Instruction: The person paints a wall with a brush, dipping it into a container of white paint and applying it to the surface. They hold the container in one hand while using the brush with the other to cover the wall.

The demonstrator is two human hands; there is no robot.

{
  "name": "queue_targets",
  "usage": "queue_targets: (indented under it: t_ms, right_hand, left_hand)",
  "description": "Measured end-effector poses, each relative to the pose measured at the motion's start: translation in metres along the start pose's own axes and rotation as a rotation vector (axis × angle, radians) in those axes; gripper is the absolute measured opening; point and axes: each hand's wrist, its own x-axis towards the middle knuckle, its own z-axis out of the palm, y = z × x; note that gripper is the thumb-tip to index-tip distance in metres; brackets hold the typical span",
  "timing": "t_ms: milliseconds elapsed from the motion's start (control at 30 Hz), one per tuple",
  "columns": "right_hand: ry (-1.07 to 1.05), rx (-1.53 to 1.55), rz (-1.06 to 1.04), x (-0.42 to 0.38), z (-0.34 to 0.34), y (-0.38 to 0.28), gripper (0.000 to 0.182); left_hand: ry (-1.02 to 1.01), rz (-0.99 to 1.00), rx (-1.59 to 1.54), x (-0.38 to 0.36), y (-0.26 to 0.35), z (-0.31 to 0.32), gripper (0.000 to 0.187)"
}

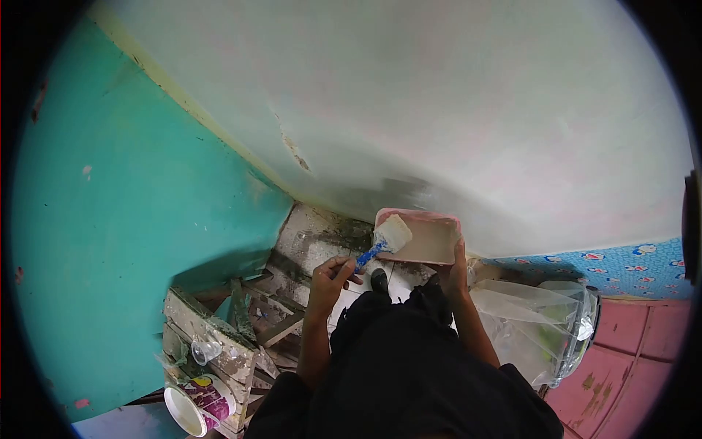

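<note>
My left hand (335,282) is closed round the blue handle of a paintbrush (393,233), whose wide bristles are coated in whitish paint. The bristles are over the left part of a pink rectangular tray (418,215), which holds pale, greyish liquid paint. At the tray's right side, my right hand (458,265) grips the edge and holds it up. Part of the right hand's fingers is hidden by the tray. A whitish wall (468,95) with a chipped patch rises just beyond the tray.
A green wall (139,205) stands on the left. Below it, a paint-spattered wooden stand (241,355) carries a plastic cup (205,352) and a white-and-purple bucket (201,406). Plastic sheeting (523,314) covers something at right, near pink panels (621,366). My shoe (379,280) is on the tiled floor.
</note>
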Motion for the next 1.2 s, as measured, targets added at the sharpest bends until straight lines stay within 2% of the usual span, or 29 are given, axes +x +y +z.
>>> queue_targets:
  t_ms: [133, 333, 433, 533, 667, 833, 1033, 1200]
  right_hand:
    - [0.074, 0.038, 0.033, -0.003, -0.013, 0.001, 0.068]
    - [0.158, 0.065, 0.009, 0.000, -0.035, 0.010, 0.068]
    - [0.172, 0.072, -0.039, -0.002, -0.041, 0.015, 0.067]
    - [0.180, 0.140, -0.006, -0.005, -0.050, 0.014, 0.060]
    - [0.230, 0.081, -0.047, -0.011, -0.065, 0.017, 0.065]
    - [0.217, 0.039, -0.050, -0.031, -0.071, 0.004, 0.067]
    - [0.264, 0.027, -0.060, -0.051, -0.073, -0.006, 0.068]
    - [0.298, 0.031, -0.079, -0.058, -0.078, -0.009, 0.068]
  left_hand:
    - [-0.287, 0.021, 0.127, 0.017, -0.024, -0.014, 0.027]
    - [-0.397, -0.026, 0.135, 0.031, -0.030, -0.001, 0.029]
    - [-0.333, 0.016, 0.142, 0.043, -0.033, 0.005, 0.027]
    - [-0.260, 0.193, 0.207, 0.069, -0.045, 0.012, 0.025]
    - [-0.073, 0.352, 0.257, 0.105, -0.053, 0.031, 0.024]
    - [0.182, 0.523, 0.375, 0.169, -0.108, 0.056, 0.026]
    - [0.165, 0.405, 0.433, 0.223, -0.197, 0.064, 0.030]
    - [0.309, 0.409, 0.644, 0.245, -0.267, 0.051, 0.036]
